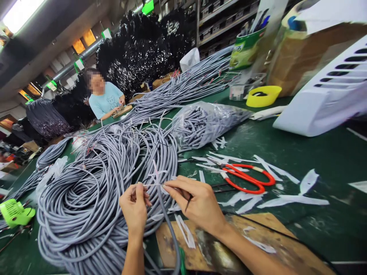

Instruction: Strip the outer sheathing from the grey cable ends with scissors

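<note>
A grey cable [166, 214] runs up between my two hands, with a thin white strip [157, 185] across it. My left hand [134, 208] is closed in a pinch on the strip's left side. On the cable's other side, my right hand [200, 202] pinches the strip with thumb and forefinger. A thin dark piece shows between the right hand's fingers; its kind I cannot make out. Large coils of grey cable [86, 198] lie behind and left of my hands. Under my right forearm is a worn brown board [263, 225].
Red-handled scissors [246, 177] lie right of my hands among white strips [241, 200]. Beyond are a plastic bag of cut cables [197, 122], a yellow ring [263, 96], a green can [246, 49] and a white slotted holder [321, 99]. Another person [104, 95] sits across the table.
</note>
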A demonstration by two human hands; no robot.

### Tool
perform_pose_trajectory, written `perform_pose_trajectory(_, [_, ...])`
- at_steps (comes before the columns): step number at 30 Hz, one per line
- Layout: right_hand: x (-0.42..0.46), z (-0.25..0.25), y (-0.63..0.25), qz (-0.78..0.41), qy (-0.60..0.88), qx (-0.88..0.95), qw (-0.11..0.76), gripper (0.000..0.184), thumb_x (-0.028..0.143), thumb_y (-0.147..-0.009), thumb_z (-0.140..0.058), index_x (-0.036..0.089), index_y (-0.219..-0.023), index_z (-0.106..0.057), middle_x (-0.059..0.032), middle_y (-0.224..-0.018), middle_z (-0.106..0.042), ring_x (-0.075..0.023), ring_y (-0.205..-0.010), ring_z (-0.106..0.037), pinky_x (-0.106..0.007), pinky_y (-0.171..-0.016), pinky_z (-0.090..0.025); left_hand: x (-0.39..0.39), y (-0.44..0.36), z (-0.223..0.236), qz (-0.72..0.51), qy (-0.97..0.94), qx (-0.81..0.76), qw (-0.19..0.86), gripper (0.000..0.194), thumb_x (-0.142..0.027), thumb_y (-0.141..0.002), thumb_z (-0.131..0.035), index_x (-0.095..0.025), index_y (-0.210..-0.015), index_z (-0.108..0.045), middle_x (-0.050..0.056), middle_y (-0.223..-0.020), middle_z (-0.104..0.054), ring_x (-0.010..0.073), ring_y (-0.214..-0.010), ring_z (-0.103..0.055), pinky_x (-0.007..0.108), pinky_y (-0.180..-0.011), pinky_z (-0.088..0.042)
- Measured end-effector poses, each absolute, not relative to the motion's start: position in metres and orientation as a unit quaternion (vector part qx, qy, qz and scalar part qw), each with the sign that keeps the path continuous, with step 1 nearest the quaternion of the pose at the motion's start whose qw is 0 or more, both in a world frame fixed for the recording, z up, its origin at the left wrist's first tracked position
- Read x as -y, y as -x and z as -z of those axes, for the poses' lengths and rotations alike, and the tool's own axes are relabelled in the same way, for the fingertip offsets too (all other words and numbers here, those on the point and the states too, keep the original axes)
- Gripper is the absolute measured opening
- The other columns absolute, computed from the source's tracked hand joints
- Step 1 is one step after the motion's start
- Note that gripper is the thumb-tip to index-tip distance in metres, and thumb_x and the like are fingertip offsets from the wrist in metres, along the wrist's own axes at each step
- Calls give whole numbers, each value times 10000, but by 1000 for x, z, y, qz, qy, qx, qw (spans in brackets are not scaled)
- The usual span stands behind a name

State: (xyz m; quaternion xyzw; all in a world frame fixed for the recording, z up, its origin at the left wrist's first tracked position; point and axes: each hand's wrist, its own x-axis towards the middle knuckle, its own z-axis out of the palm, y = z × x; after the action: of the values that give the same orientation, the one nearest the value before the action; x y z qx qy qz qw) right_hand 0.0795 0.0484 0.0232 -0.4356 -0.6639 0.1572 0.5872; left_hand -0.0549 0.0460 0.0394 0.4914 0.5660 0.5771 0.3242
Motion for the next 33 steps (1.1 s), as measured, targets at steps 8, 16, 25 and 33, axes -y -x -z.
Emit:
perform_pose_trajectory(8, [-49, -22, -79, -178, 440, 622, 622, 214, 237, -790, -517, 168, -633, -645, 6, -492, -524, -98, -418, -432, -218, -420, -350, -55, 68, -38, -683, -385, -501, 366, 333, -458, -633, -674, -143, -648, -567, -40, -547, -522, 38, -360, -435, 140, -344, -331])
perform_pose_trajectory(16, [-51, -20, -75, -257, 438, 612, 606, 243, 276, -771, -512, 163, -639, -682, -18, -524, -600, -112, -428, -474, -223, -414, -377, -44, 36, -31, -493, -506, -443, 552, 524, -346, -583, -737, -119, -1042, -628, -8, -571, -583, 79, -423, -467, 195, -427, -395])
perform_pose_trajectory(25, [-66, -32, -98, -338, 407, 571, 628, 230, 354, -705, -572, 153, -650, -670, -61, -632, -676, -169, -563, -614, -251, -509, -492, -49, 34, -68, -620, -387, -434, 527, 392, -443, -571, -736, -113, -778, -698, -24, -582, -527, -21, -344, -198, 137, -319, -111])
perform_pose_trajectory(33, [-77, -62, -116, -232, 427, 678, 552, 278, 354, -765, -507, 156, -663, -672, -48, -615, -627, -152, -542, -554, -260, -509, -438, -58, 3, -69, -568, -425, -436, 554, 474, -480, -542, -741, -112, -837, -693, -77, -485, -399, -11, -353, -210, 124, -339, -114])
